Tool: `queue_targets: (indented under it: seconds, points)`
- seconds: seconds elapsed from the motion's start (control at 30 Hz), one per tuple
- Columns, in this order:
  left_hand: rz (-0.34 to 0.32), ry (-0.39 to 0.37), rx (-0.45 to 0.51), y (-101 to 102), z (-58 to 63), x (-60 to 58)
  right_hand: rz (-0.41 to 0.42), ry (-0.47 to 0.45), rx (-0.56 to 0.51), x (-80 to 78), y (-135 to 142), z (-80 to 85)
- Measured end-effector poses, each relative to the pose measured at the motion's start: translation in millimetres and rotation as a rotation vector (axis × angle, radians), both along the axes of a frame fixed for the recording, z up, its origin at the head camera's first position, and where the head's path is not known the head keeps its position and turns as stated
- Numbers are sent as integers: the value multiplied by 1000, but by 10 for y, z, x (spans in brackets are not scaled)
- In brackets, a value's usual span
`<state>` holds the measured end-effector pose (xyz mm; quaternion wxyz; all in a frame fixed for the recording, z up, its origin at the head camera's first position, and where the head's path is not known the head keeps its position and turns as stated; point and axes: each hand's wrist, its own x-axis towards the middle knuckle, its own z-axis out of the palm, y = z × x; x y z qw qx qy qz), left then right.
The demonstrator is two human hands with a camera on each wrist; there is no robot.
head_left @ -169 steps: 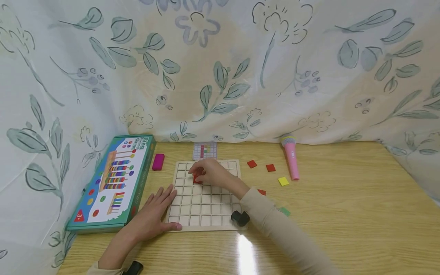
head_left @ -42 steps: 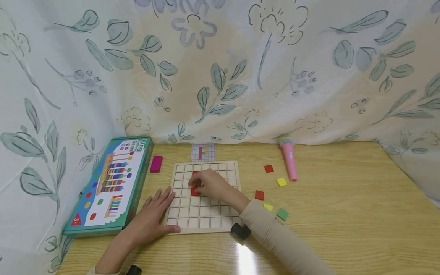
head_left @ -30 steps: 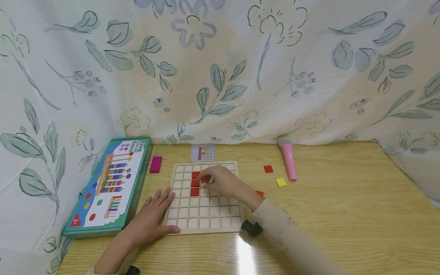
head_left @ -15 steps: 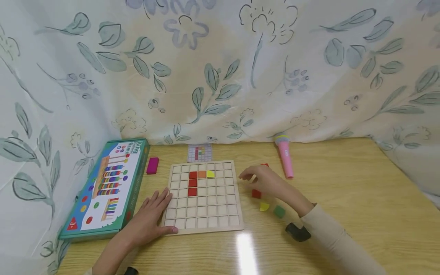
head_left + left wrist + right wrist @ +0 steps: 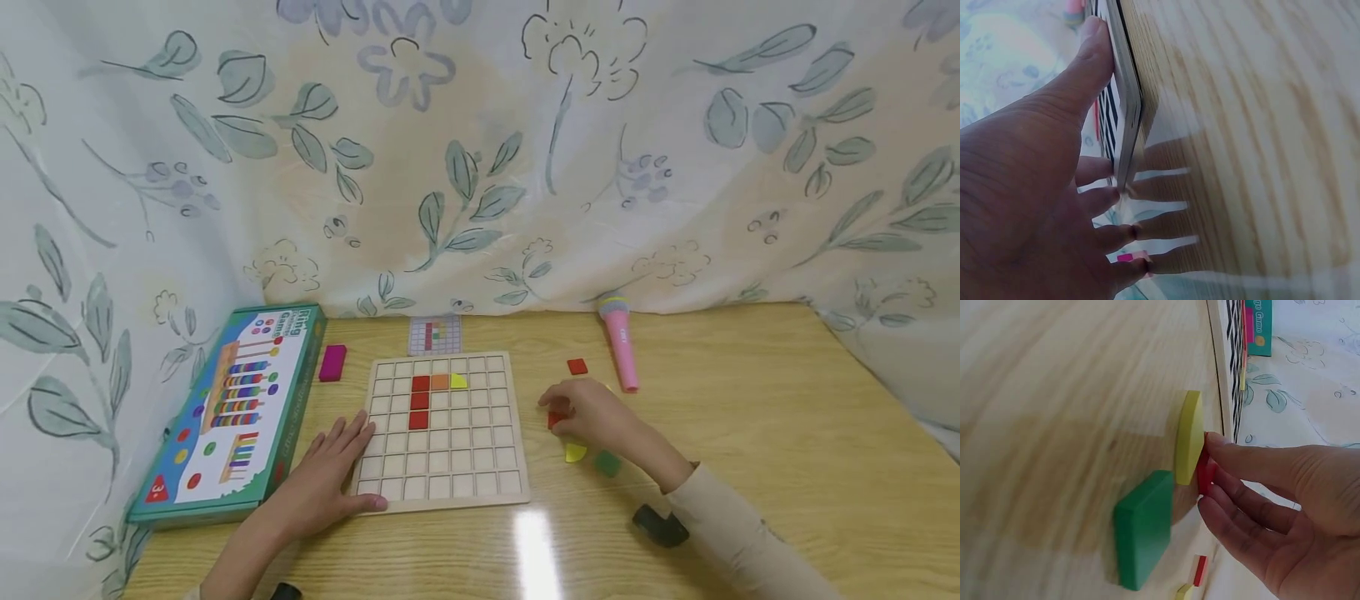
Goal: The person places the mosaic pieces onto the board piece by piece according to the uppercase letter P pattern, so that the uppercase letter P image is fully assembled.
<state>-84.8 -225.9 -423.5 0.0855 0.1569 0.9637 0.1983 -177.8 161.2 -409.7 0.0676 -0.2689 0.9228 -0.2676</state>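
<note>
My left hand [image 5: 326,471] lies with spread fingers at the left edge of a wooden grid board [image 5: 480,483], its thumb on the front rim. The board's cells hold a column of red square tiles [image 5: 419,401], an orange tile [image 5: 440,381] and a yellow round-edged tile [image 5: 458,381]. Right of the board, my right hand [image 5: 600,412] has thumb and fingertips around a loose red tile [image 5: 1204,472] on the table, pinching its edges. Beside it lie a yellow round-edged tile [image 5: 1190,439] and a green tile [image 5: 1144,531].
A pattern card [image 5: 436,336] lies behind the board. A magenta block [image 5: 332,363] and a game box [image 5: 232,408] are at the left. Beyond my right hand lie another red tile [image 5: 577,366] and a pink toy microphone [image 5: 622,346]. A floral cloth [image 5: 480,167] hangs behind.
The red column has grown, and an orange and a yellow tile have come onto the board. My right hand has moved off rightward to a loose red tile; my left stays put.
</note>
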Motion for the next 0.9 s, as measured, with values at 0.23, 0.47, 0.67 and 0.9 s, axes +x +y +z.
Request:
queue_targets:
  seconds: [0.23,0.47,0.67,0.9]
  points:
    - [-8,15,10,-11,1,-6,39,39,11,-31,-109,68]
    - [-12,25,13,-12,0,-17,19,15,13,-60,-330,175]
    - [-10,33,8,-17,-26,-18,40,-19,-11,-67,-677,223]
    - [-2,22,-1,-19,-44,-6,167,-16,-34,-7,-1074,234]
